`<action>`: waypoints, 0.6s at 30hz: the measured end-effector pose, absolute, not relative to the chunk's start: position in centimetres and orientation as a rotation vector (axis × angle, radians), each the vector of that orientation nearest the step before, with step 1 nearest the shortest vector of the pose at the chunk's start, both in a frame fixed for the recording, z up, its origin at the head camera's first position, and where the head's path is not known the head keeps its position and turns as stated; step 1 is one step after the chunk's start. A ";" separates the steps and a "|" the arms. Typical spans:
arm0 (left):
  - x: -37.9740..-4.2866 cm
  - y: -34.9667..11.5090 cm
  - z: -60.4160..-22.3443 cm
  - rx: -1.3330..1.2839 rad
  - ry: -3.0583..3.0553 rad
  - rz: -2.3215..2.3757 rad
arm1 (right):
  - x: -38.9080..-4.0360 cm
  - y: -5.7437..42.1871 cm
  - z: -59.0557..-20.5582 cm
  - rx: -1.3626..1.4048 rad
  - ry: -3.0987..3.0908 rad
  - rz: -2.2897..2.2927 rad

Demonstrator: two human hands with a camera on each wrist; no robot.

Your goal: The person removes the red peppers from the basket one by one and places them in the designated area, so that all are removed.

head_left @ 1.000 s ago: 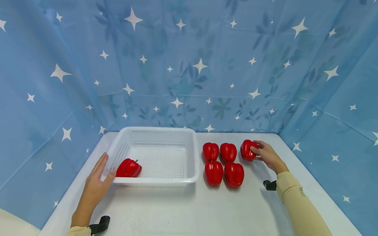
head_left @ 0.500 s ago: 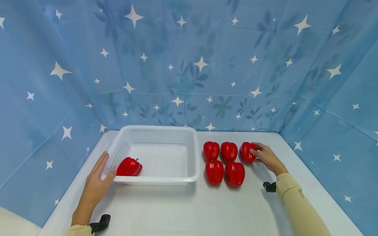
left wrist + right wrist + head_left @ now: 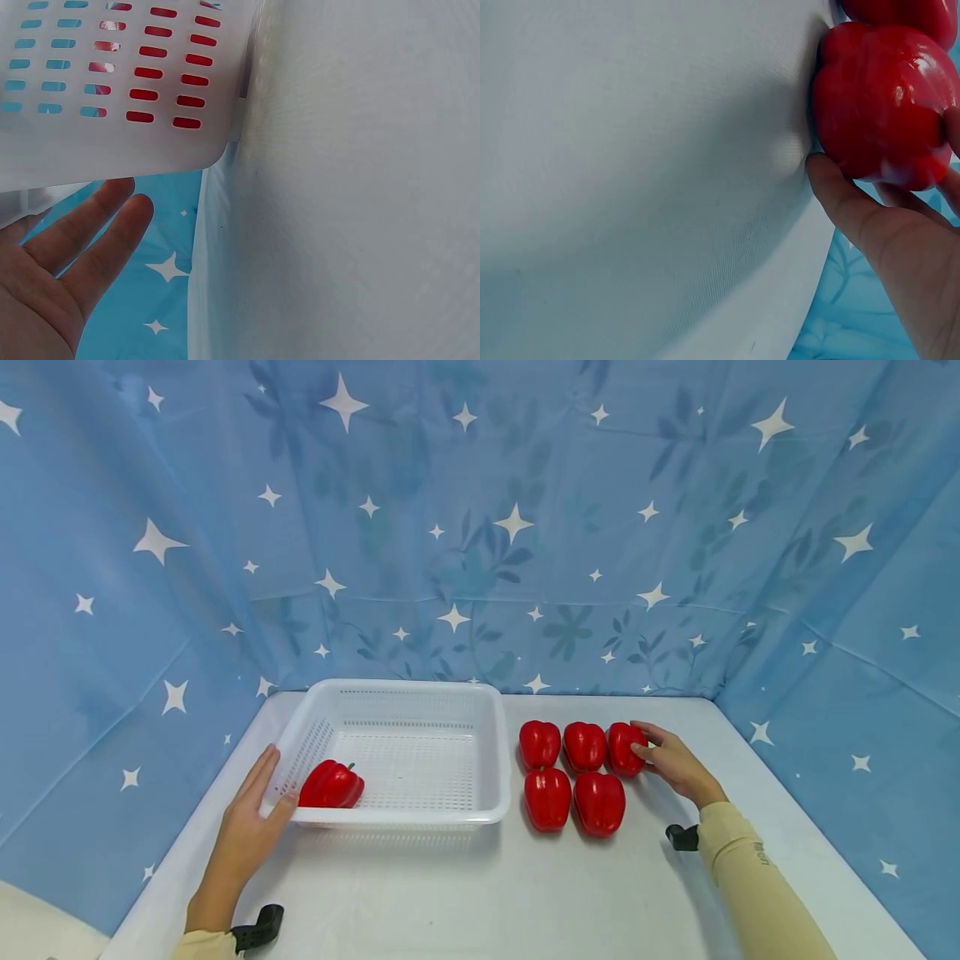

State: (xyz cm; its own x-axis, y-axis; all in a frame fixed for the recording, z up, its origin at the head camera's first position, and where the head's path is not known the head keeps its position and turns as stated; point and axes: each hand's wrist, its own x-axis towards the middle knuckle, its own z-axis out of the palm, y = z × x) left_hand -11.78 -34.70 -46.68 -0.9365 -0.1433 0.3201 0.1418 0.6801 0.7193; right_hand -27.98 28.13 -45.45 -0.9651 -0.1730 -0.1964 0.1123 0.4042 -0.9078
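Observation:
At the white basket's front left corner rests my left hand, its thumb by the rim and its straight fingers along the outer left side. The left wrist view shows those fingers just under the basket's rim. One red bell pepper lies inside that corner. My right hand holds another red bell pepper from its right side, thumb in front and fingers behind. In the right wrist view this held pepper sits on the table against a neighbouring pepper.
Beside the basket, two bell peppers stand in the back row, a left one and a middle one. Two more, a left one and a right one, form the front row. Blue curtains border the white table.
My right hand has shifted left with its bell pepper, closing the gap to the back row. The left hand and the basket have stayed in place.

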 end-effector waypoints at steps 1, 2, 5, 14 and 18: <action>-11.8 -34.7 -46.7 0.000 -2.543 -1.131 | -28.0 28.1 -45.5 -0.054 2.400 -1.591; -11.8 -34.7 -46.7 0.000 -2.542 -1.130 | -28.0 28.0 -45.5 -0.053 2.397 -1.597; -11.8 -34.7 -46.8 -0.003 -2.542 -1.133 | -28.1 27.9 -45.6 -0.058 2.399 -1.598; -11.7 -34.7 -46.7 -0.003 -2.539 -1.130 | -28.0 27.7 -45.5 -0.059 2.383 -1.627; -11.8 -34.7 -46.7 0.002 -2.543 -1.129 | -27.9 27.7 -45.4 -0.061 2.386 -1.624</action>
State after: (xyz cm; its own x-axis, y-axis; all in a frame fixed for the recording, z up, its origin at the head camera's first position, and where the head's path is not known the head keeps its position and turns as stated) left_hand -11.79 -34.70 -46.70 -0.9362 -0.1441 0.3206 0.1411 0.6813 0.7182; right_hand -27.93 27.70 -45.38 -0.9668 -0.1761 -0.1851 0.1077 0.3763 -0.9202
